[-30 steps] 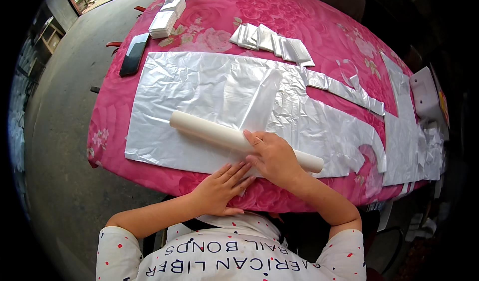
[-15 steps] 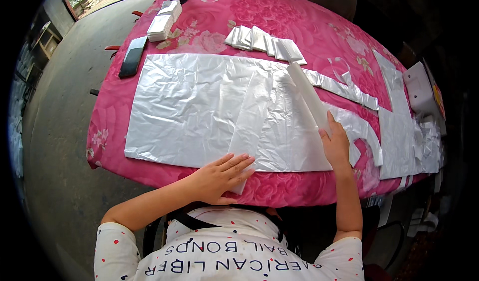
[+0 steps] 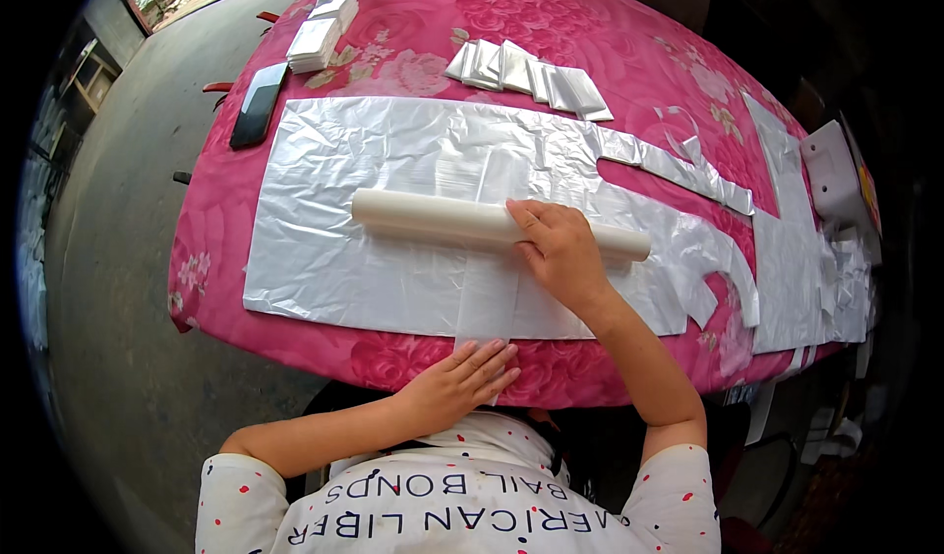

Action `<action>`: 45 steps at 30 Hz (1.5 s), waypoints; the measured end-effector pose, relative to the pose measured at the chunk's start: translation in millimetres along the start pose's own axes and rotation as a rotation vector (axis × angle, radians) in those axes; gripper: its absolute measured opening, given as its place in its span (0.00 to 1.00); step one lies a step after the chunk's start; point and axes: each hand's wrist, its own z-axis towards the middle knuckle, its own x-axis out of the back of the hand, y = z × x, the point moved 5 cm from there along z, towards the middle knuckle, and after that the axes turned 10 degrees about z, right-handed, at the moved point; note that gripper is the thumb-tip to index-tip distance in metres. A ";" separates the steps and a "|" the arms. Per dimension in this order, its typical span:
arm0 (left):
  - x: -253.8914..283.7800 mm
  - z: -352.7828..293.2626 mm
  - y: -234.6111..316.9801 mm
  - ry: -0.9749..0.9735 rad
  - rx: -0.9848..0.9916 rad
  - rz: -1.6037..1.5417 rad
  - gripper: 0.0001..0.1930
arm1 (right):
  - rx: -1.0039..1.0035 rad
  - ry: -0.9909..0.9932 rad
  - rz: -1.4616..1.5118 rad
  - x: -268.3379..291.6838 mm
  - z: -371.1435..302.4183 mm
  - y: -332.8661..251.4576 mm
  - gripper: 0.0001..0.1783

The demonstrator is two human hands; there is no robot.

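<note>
A: Which fingers are gripping something?

B: The right hand's (image 3: 562,251); they sit close together, curled over the far side of the white roll (image 3: 423,213), with the thumb on its near side; the grip falls right of the roll's middle, so a long stretch juts out left of those fingers and a shorter one shows to their right.

A: And the left hand (image 3: 454,389)?

B: It lies flat, palm down, nearer the body than the right fingers; its fingers are slightly spread, and the tips rest on the near end of a narrow film strip (image 3: 487,298); I cannot tell where its thumb is.

A: Where does that strip run?

B: Away from the left fingertips up to the roll, and a further piece shows beyond it; whether strip and roll are joined, I cannot tell.

A: What is underneath?

B: A silvery plastic sheet (image 3: 315,259), spread flat just beyond the left fingertips and beneath the roll; its curved cut-outs lie to the right of the right fingers; all of it rests on a pink flowered tablecloth (image 3: 324,349).

A: Anything farther out?

B: Folded clear packets (image 3: 516,67) fan out past the right fingertips; a dark phone (image 3: 256,112) lies well to their left.
</note>
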 end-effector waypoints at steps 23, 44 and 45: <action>36.3 -8.6 -57.4 0.332 -0.111 -0.521 0.25 | 0.062 -0.134 0.300 -21.5 -69.8 -48.6 0.25; 29.4 24.7 -106.2 0.425 0.590 -0.471 0.35 | -0.903 -0.166 0.697 -22.8 -31.1 2.3 0.14; 30.1 25.5 -99.6 0.415 0.508 -0.347 0.36 | -0.919 -0.160 0.704 -22.3 -30.0 3.3 0.15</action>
